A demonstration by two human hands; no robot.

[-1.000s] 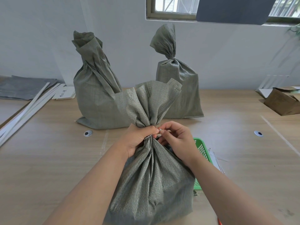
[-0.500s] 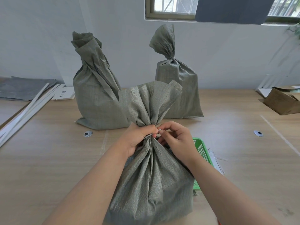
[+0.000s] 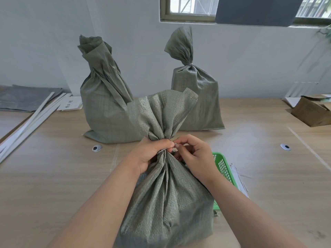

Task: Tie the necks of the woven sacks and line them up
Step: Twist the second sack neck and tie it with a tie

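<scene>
A grey-green woven sack (image 3: 166, 203) stands right in front of me with its neck gathered. My left hand (image 3: 152, 154) grips that neck from the left. A thin white tie (image 3: 162, 150) runs round the neck, and my right hand (image 3: 194, 156) pinches its end beside the left thumb. Two more sacks stand at the back. The back right sack (image 3: 197, 101) has its neck tied. The back left sack (image 3: 105, 108) has a loosely twisted neck, and I cannot tell whether a tie is on it.
A green plastic basket (image 3: 223, 167) sits behind the near sack on the right, with thin white strips (image 3: 239, 179) beside it. Long white strips (image 3: 30, 120) and grey sheets (image 3: 23, 97) lie at the left. A brown cardboard box (image 3: 311, 111) is at the far right.
Both hands stay at the near sack's neck; the right fingers shift slightly on the tie end. The sacks have not moved.
</scene>
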